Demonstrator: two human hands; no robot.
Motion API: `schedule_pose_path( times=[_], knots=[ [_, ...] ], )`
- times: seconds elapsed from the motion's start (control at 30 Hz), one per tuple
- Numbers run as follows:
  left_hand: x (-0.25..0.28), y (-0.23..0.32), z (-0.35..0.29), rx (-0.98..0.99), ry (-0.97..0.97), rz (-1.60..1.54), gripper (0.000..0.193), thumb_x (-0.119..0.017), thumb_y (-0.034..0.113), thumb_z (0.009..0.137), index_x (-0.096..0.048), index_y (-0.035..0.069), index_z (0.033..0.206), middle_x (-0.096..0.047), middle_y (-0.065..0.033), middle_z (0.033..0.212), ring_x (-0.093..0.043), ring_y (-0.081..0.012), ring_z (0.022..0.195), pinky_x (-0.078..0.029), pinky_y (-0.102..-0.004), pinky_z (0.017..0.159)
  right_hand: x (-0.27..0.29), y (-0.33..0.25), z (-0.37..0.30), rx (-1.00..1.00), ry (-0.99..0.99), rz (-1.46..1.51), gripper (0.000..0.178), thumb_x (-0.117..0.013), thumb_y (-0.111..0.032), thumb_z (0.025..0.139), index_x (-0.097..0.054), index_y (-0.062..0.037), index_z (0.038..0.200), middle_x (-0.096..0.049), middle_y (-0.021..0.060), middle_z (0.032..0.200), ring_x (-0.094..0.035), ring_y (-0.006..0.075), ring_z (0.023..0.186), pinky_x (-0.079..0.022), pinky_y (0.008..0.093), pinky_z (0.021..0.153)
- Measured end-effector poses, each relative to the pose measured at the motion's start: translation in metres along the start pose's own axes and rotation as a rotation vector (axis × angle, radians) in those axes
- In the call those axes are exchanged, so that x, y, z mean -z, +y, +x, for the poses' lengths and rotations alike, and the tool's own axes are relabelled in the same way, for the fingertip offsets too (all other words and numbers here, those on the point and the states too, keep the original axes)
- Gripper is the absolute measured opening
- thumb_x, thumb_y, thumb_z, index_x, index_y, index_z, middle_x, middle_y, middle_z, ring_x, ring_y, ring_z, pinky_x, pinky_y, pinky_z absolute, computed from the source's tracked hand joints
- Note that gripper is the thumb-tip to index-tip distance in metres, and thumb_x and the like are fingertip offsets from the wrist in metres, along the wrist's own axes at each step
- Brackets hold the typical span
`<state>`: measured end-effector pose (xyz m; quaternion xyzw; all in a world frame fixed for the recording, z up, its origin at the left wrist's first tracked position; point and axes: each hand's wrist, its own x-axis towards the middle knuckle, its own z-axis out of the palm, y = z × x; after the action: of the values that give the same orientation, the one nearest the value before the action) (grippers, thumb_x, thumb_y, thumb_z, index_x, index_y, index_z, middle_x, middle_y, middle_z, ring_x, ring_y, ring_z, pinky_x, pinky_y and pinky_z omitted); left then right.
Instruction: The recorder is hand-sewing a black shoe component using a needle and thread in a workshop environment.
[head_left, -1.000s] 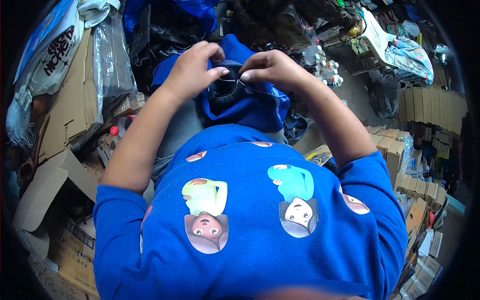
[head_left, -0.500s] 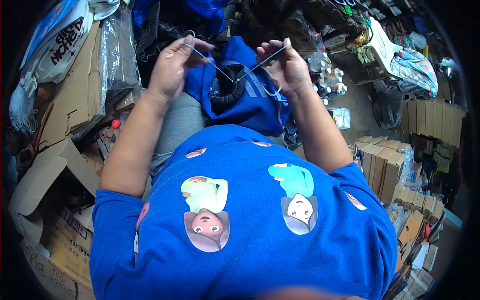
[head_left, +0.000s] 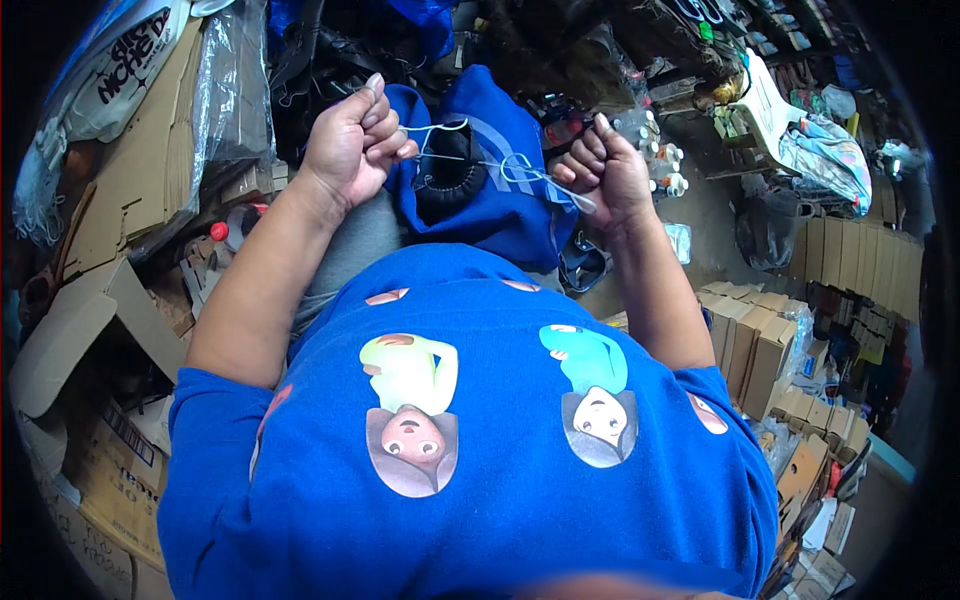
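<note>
A thin pale cord (head_left: 460, 158) runs between my two hands, above my lap. My left hand (head_left: 352, 143) is closed, pinching one end of it. My right hand (head_left: 612, 178) grips the other side with curled fingers. Between them the cord crosses itself in a small loop, nearer my right hand. Just below lies a blue cloth item (head_left: 500, 225) with pale stripes, spread over my lap. In its middle is a black round piece (head_left: 445, 190) with a ribbed, gathered edge. Whether the cord is joined to that piece I cannot tell.
Flattened cardboard (head_left: 150, 160) and an open carton (head_left: 90, 340) stand at my left. On the right are several white-capped bottles (head_left: 665, 170), a white plastic chair (head_left: 765, 110) with cloth on it, a dark plastic bag (head_left: 765, 235) and stacked cardboard pieces (head_left: 750, 340).
My hands have drawn farther apart and closed more tightly. The cord, which formed a V down to the black piece, now stretches nearly level with a loop in it.
</note>
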<state>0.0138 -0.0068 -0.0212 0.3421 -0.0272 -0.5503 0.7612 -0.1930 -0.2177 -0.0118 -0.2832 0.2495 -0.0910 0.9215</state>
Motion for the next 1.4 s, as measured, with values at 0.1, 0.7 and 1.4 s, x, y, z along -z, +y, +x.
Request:
schedule_pose_path(
  times=[0.1,0.7,1.4],
  knots=[
    [0.005,0.017,-0.009,-0.034,0.031,0.259,0.039,-0.044,0.033,0.100,-0.050,0.010,0.068,-0.048,-0.0010,0.063,-0.039,-0.0109,0.048,-0.043,-0.0302,0.066,-0.002,-0.011,-0.005,-0.019,0.105,-0.102,0.036,-0.047,-0.035,0.098,-0.049,-0.0095,0.072,-0.048,0.0040,0.066,-0.048,0.0169,0.062,-0.042,0.0332,0.068],
    [-0.015,-0.033,-0.022,-0.459,-0.372,1.913,0.026,-0.073,0.021,0.073,-0.063,0.007,0.092,-0.059,-0.0106,0.094,-0.063,-0.0319,0.084,-0.052,-0.0412,0.073,-0.074,0.001,0.041,-0.072,-0.284,-1.853,0.031,-0.069,-0.031,0.085,-0.066,-0.0006,0.089,-0.064,0.0056,0.074,-0.057,0.0126,0.071,-0.046,0.0303,0.066],
    [-0.030,-0.019,0.035,-0.352,-0.389,1.604,0.021,-0.072,0.020,0.076,-0.067,0.005,0.090,-0.061,-0.0118,0.092,-0.059,-0.0268,0.091,-0.047,-0.0349,0.084,-0.059,0.021,-0.008,-0.027,-0.113,-1.538,0.024,-0.060,-0.021,0.088,-0.057,0.0012,0.080,-0.048,0.0007,0.063,-0.044,0.0076,0.063,-0.040,0.0280,0.057]
  ],
)
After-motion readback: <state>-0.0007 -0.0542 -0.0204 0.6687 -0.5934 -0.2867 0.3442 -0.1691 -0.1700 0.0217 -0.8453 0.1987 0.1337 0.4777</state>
